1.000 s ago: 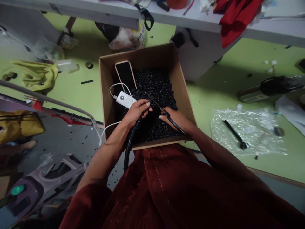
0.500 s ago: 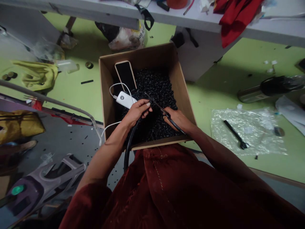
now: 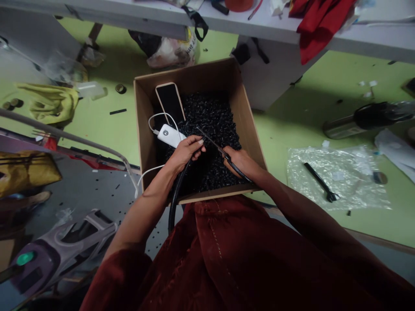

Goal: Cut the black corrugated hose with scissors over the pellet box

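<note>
My left hand [image 3: 189, 150] is closed around a black corrugated tube [image 3: 176, 196], which runs down over the near edge of a cardboard box [image 3: 254, 129]. My right hand [image 3: 240, 161] grips a pair of scissors [image 3: 215, 146], the blades pointing up and left, close to my left fingertips. Whether the blades touch the tube end is too dark to tell. Under both hands, the box holds a heap of small black cut pieces [image 3: 210, 114]. A white power bank [image 3: 168, 135] with a white cable lies beside my left hand, and a phone [image 3: 170, 101] leans behind it.
On the green surface to the right lie a clear plastic bag [image 3: 301, 194], a black strip [image 3: 319, 179] and a steel bottle [image 3: 340, 127]. A yellow cloth [image 3: 53, 101] is at left. A white shelf [image 3: 269, 32] crosses the far side, with red cloth [image 3: 316, 30] hanging over.
Both hands, the tube and the scissors keep nearly the same place over the box. The whole view has shifted only very slightly.
</note>
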{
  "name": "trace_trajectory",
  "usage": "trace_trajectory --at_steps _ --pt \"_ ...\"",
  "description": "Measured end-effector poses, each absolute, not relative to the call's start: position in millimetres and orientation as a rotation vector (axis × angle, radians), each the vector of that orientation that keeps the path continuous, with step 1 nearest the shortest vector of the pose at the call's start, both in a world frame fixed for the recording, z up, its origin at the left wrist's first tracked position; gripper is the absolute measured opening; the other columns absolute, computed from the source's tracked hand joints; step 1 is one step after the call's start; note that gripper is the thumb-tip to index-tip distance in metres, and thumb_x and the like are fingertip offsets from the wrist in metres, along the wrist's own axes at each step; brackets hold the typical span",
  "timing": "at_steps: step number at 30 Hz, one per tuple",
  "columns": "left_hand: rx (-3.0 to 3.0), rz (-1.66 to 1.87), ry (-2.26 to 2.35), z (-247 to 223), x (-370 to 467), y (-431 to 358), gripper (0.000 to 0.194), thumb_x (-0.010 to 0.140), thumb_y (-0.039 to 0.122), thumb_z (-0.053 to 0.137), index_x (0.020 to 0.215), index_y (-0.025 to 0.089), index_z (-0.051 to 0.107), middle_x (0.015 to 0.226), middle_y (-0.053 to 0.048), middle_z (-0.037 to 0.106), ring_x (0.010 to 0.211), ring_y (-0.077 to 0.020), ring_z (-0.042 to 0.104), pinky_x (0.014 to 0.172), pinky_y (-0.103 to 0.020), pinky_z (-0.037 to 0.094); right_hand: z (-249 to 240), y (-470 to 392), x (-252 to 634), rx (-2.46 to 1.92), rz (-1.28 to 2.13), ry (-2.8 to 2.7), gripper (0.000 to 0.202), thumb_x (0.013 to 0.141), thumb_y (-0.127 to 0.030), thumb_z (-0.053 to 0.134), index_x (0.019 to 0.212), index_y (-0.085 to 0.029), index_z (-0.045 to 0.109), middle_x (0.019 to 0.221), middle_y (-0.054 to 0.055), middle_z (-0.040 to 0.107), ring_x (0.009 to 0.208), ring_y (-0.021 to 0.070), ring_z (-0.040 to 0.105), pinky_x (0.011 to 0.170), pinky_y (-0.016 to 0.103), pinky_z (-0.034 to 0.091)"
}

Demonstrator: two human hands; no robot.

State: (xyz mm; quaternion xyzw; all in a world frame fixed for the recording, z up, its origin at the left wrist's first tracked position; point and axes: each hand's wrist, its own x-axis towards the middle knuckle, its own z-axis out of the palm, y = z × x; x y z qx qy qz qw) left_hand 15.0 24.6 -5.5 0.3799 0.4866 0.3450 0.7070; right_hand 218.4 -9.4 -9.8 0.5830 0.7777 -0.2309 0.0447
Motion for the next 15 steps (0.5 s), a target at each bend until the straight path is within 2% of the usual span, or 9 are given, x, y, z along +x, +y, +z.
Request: trace_trajectory --at_steps 12,15 --pt "0.829 0.772 1.067 -6.7 17.1 24.6 0.009 0.082 0.02 0.057 0.089 0.014 0.054 0.067 0.001 0.058 0.044 -0.0034 0.042 0.039 -0.016 0.026 -1.9 -9.1 214.3 1.904 -0.7 2.264 0.027 0.089 -0.029 0.042 0.112 -0.021 0.056 0.091 0.009 0.071 0.081 0.0224 0.067 0.071 0.028 0.044" --pt "0.793 0.778 1.049 -5.6 16.0 25.4 0.009 0.081 0.015 0.055 0.089 0.013 0.055 0.068 0.0 0.06 0.045 -0.0037 0.043 0.04 -0.017 0.028 0.3 -9.0 215.6 1.952 -0.725 2.262 0.027 0.09 -0.028 0.042 0.111 -0.021 0.056 0.091 0.008 0.071 0.083 0.0214 0.067 0.073 0.028 0.045"
